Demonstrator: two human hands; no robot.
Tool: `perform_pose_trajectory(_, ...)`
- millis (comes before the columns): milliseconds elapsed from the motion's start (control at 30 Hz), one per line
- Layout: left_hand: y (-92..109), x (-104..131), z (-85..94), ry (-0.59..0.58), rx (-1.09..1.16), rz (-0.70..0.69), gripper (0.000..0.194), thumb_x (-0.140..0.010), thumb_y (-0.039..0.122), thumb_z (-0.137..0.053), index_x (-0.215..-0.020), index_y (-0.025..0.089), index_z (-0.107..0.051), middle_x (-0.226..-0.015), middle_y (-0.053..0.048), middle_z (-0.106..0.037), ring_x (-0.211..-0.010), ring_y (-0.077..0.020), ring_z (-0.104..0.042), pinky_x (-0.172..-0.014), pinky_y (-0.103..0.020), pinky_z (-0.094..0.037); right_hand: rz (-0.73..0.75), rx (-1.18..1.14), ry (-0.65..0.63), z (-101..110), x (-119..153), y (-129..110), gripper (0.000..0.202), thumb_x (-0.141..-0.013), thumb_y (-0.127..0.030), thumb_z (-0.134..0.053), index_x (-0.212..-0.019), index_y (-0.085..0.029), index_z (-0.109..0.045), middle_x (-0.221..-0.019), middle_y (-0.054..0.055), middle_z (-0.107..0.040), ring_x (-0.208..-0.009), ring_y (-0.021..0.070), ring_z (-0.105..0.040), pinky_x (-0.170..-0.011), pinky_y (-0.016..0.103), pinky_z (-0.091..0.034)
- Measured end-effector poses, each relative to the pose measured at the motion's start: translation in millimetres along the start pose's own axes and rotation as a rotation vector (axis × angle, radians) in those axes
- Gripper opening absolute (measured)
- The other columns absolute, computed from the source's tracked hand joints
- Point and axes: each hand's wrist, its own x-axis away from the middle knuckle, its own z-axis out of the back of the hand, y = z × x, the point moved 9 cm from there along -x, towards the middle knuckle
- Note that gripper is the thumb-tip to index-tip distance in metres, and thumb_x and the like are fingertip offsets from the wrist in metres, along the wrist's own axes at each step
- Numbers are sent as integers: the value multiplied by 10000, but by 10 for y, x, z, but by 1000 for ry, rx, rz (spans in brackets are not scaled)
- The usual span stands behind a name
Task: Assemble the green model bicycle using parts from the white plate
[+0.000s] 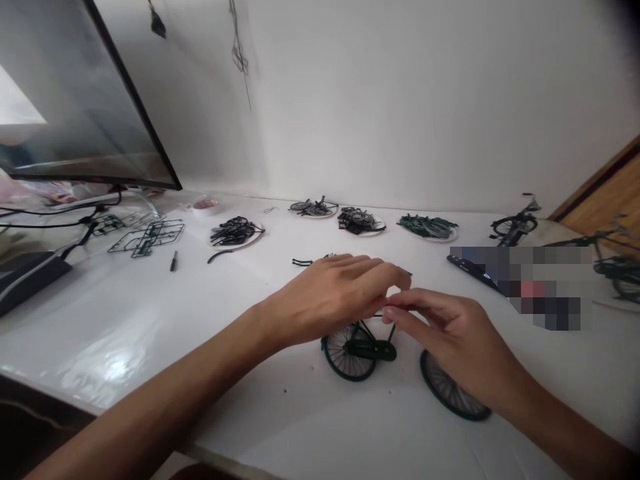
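A dark green model bicycle point(373, 348) stands at the table's front middle, its spoked rear wheel point(350, 357) and chain guard in view. My left hand point(350, 287) reaches over it with curled fingers; their tips are mostly hidden. Thumb and forefinger of my right hand point(445, 323) are pinched together at the upper frame, close to the left fingertips. Any small part between the two hands is hidden. Another spoked wheel point(453, 390) shows below my right hand, which covers its upper part. Thin dark green pieces point(303, 263) lie just behind my left hand.
Plates of bicycle parts point(235, 232) line the back. A curved strip point(219, 255), a short dark stick point(173, 261) and green sprue frames point(150, 237) lie left. A monitor point(85, 100) stands far left. Rightward are a dark phone-like device point(470, 270) and assembled model bicycles point(515, 223).
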Motion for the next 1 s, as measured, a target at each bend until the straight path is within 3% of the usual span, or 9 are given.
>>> perform_pose_trajectory(133, -181, 46, -33, -93, 140, 196, 211, -944, 248, -634, -1136, 180, -582, -991, -31, -658, -835, -127, -608, -717, -246, -472, 61, 74, 55, 39, 4, -60, 71, -899, -318, -685, -885, -273, -739, -869, -33, -760, -797, 141, -695, -695, 234, -527)
perform_pose_trajectory(233, -255, 81, -112, -176, 235, 263, 195, -935, 339, -651, -1021, 163, -651, -909, -19, -671, -797, -126, -600, -737, -259, -470, 319, 228, 165, 81, 65, -322, 64, -893, -182, -683, -856, -233, -700, -827, -18, -717, -776, 129, -651, -720, 256, -502)
perform_pose_trajectory(300, -251, 87, -151, -212, 313, 259, 186, -982, 311, -578, -946, 152, -667, -863, -19, -685, -771, -117, -599, -727, -252, -462, 494, 292, 198, 62, 131, -486, 97, -887, -109, -670, -876, -205, -678, -792, -7, -688, -763, 129, -625, -757, 287, -494)
perform_pose_trajectory(367, -243, 85, -151, -221, 363, 251, 184, -999, 247, -536, -931, 142, -670, -865, -30, -699, -761, -113, -602, -701, -245, -450, 578, 321, 200, 35, 166, -560, 121, -883, -68, -661, -895, -188, -669, -778, 2, -677, -763, 133, -615, -780, 314, -493)
perform_pose_trajectory(667, -305, 242, -136, -344, 578, 354, 160, -969, 227, -579, -904, 139, -695, -841, -25, -706, -763, -114, -615, -688, -233, -461, 604, 288, 159, -22, 212, -561, 190, -858, -22, -677, -939, -193, -695, -883, 36, -672, -842, 163, -619, -766, 344, -513)
perform_pose_trajectory(767, -339, 440, -101, -363, 556, 395, 124, -933, 278, -650, -960, 162, -685, -935, -24, -713, -822, -125, -621, -744, -246, -482, 647, 295, 117, -92, 255, -592, 234, -845, 7, -676, -970, -191, -691, -906, 41, -653, -857, 166, -608, -759, 338, -513)
perform_pose_trajectory(867, -476, 721, -50, -329, 431, 511, 282, -865, 363, -732, -1085, 207, -649, -1088, -28, -681, -930, -157, -608, -805, -279, -490, 672, 306, 56, -191, 291, -603, 261, -842, 28, -659, -1008, -172, -676, -946, 57, -628, -883, 174, -596, -771, 339, -511)
perform_pose_trajectory(1000, -566, 998, -142, -368, 354, 610, 447, -807, 393, -779, -1187, 235, -607, -1115, -38, -635, -940, -181, -591, -774, -293, -488, 700, 333, -51, -361, 313, -606, 295, -853, 56, -606, -1061, -150, -644, -975, 78, -609, -926, 202, -582, -794, 364, -508)
